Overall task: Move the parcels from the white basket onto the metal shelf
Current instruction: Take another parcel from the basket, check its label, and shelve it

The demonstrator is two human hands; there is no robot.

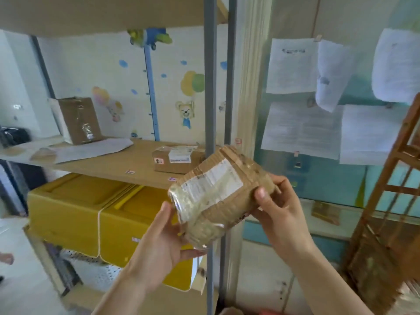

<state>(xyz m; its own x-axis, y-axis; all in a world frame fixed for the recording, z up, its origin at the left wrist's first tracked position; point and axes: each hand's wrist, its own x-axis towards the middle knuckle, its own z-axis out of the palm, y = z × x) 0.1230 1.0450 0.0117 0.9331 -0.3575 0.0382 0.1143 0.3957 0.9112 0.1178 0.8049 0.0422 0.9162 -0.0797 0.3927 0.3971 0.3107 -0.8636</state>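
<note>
I hold a crumpled brown cardboard parcel (216, 192) with a white label and clear tape in both hands, in front of the shelf's grey post (210, 87). My left hand (163, 242) grips its lower left end from below. My right hand (277, 205) grips its right end. The metal shelf (109, 164) has a wooden board at mid height. On that board lie a small taped parcel (176, 160) near the post and a taller brown box (78, 120) at the back left. The white basket is not in view.
A flat white envelope (91, 150) lies on the shelf board. A large yellow box (95, 214) tied with string fills the level below. Papers (302, 130) hang on the glass wall at the right. A wooden rack (391, 212) stands at the far right.
</note>
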